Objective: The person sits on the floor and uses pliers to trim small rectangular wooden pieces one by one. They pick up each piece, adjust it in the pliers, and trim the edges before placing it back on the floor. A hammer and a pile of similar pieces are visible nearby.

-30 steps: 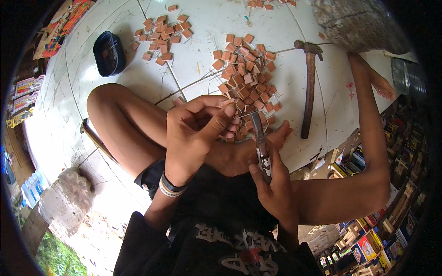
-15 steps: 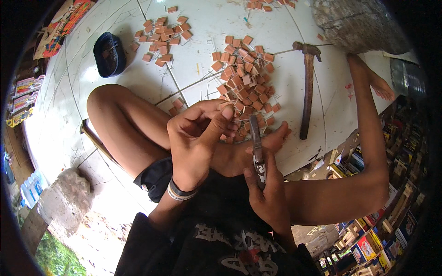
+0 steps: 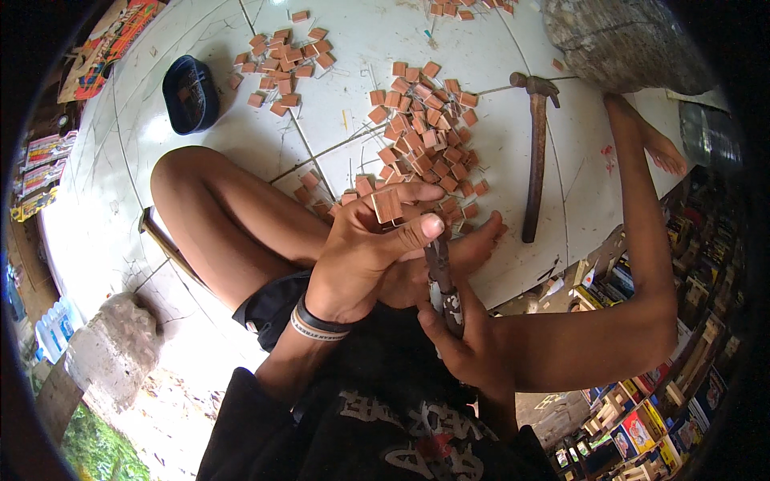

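My left hand is closed on a small square wooden block, reddish brown on its face with a paler edge. The block sits by the bent fingers, and the thumb reaches over toward the pliers. In my right hand is a pair of worn, dark metal pliers, with flaking white on the handle. The jaws point up beside my left thumb; what lies at their tip is partly hidden by that thumb. Just beyond both hands lies a large pile of similar blocks, with thin metal pins among them.
A hammer with a wooden handle lies right of the pile. At the left stands a dark blue oval tub. A smaller heap of blocks lies farther back. My bent legs frame the tiled floor; a large stone stands far right.
My left hand has turned and shifted slightly, so the block's broad face now shows. The pliers have moved left, bringing their jaws up to the left thumb.
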A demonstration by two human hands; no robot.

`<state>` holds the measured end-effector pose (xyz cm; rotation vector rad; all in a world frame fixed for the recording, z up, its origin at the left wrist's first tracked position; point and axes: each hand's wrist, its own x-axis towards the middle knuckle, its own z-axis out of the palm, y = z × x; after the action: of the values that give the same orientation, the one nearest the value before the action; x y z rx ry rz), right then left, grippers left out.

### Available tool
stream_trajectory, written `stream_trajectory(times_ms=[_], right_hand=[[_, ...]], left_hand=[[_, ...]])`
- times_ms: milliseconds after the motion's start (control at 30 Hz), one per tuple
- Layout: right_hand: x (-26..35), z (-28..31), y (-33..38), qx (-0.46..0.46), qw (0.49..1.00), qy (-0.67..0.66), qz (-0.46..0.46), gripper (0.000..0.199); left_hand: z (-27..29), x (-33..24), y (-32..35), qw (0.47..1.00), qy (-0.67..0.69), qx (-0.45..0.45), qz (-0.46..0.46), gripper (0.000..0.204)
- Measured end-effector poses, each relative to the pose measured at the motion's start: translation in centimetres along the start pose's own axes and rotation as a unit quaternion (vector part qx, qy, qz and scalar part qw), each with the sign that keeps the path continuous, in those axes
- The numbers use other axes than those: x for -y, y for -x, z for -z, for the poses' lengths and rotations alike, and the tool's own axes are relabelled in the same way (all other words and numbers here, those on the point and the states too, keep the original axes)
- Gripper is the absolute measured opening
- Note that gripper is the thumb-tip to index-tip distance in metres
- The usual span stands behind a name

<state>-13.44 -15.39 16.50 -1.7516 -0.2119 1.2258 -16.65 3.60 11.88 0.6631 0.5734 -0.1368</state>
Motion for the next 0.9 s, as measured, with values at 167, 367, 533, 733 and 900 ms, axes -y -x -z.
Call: stream_trajectory(times_ms=[167,367,533,733,900], right_hand=[[-0.8,-1.1,-1.1,-0.091,0.986,0.057,0.124,0.034],[-1.3,-0.6,0.0,-0.058,0.995,0.057,0.05,0.029],[-1.6,0.7,0.1,0.189,0.925,-0.33,-0.009,0.04],[-1.8,-0.1,0.1,0.254,0.829,-0.498,-0.015,0.049],[-1.4,-0.1,0.2,0.237,0.837,-0.492,-0.032,0.05]], left_hand=[[-0.4,-0.6,0.4,0.999,-0.015,-0.024,-0.027,0.047],[0.3,-1.7,0.1,0.999,-0.024,-0.005,-0.048,0.038],[-0.1,-1.6,0.5,0.995,-0.06,0.003,-0.078,0.045],[-0.7,-1.9,0.5,0.994,-0.068,-0.019,-0.08,0.043],[-0.4,-1.4,0.5,0.992,-0.069,-0.02,-0.099,0.032]])
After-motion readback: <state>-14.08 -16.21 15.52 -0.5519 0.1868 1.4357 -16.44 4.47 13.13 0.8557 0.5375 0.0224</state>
